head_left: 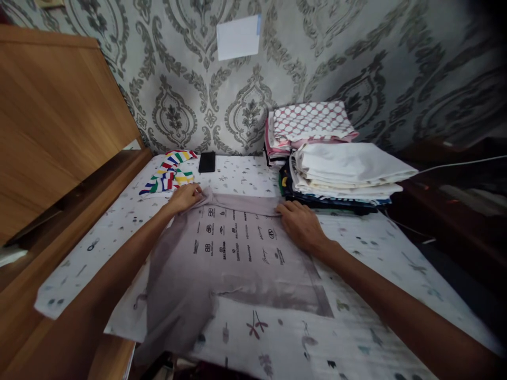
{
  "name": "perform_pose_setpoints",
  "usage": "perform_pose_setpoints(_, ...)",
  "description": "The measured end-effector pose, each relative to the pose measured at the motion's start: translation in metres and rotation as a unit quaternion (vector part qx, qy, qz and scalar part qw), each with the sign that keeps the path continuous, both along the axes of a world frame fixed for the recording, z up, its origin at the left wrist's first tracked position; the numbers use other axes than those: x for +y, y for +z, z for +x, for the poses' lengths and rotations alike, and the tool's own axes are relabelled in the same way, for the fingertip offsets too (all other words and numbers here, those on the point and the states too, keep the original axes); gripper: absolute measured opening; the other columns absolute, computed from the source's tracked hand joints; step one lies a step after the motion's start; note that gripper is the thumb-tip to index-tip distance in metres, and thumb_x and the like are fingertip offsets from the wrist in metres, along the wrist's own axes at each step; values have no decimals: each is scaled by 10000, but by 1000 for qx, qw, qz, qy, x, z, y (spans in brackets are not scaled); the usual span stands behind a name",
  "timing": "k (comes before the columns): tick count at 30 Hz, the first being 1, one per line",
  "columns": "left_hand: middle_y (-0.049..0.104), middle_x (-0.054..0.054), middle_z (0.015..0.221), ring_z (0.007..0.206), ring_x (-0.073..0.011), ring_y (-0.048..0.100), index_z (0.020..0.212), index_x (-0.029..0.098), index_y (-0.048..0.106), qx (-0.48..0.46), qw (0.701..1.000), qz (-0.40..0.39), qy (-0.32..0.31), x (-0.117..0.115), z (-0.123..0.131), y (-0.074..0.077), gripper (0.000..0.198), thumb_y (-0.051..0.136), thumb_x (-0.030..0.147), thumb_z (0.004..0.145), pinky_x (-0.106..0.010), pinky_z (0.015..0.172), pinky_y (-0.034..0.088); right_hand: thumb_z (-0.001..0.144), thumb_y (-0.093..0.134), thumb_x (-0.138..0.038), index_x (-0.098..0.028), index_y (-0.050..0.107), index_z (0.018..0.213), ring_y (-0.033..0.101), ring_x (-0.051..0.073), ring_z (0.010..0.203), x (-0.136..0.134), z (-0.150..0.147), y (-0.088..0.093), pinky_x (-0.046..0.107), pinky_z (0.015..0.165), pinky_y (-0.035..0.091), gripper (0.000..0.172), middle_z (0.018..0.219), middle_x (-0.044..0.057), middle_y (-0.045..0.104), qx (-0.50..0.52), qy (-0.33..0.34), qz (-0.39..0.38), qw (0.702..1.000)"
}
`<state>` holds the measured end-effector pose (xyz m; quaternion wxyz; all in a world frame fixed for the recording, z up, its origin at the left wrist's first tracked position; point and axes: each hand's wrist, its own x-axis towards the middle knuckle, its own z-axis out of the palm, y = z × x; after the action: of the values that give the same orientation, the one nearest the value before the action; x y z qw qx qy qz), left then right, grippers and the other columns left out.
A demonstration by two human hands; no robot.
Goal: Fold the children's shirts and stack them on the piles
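A greyish-mauve shirt [245, 274] with rows of small black printed lettering lies spread on a white patterned sheet [380, 274]. Its far edge is folded over in a narrow strip. At that edge's left end, my left hand [186, 198] pinches the bunched cloth. My right hand [301, 224] grips the right end of the same strip, fingers curled over it. Part of the shirt hangs toward the near left, over the front edge. Just beyond my left hand sits a crumpled striped cloth [170, 171] in red, yellow, green and blue.
Folded white clothes [352, 163] are piled on darker ones at the right. Behind them stands another folded stack [312, 121], topped with a red-and-white patterned cloth. A flat black object [206, 162] lies near the wall. Wooden furniture [51, 121] borders the left; a thin white cable [463, 163] runs right.
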<state>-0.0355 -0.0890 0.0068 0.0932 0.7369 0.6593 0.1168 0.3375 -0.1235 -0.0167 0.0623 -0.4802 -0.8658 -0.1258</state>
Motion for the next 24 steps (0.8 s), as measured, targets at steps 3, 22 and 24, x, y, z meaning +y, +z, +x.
perform_pose_setpoints(3,650,-18,794,763,-175,585,895,175,674,-54,996,2,-77,-18,-1,7,113,598,210,820,-268,700,405,945,426,-91,-144,690,1031,550,273,939,-3,-1,1,367,768,367,283,1006,136,679,4,-6,-5,1000)
perform_pose_setpoints(22,701,-28,839,811,-183,629,899,190,689,-98,975,21,198,-42,-54,-3,165,559,202,798,-258,736,462,959,472,-145,-167,693,1128,580,263,1118,-28,-93,11,404,970,463,279,1237,131,658,154,202,-93,963)
perform_pose_setpoints(24,698,-37,790,784,-187,640,856,177,688,-103,968,7,228,-25,-57,-7,154,546,215,807,-255,704,465,965,496,-168,-160,682,1148,547,283,1192,-28,-122,11,436,1012,438,260,1333,149,612,146,227,-101,958)
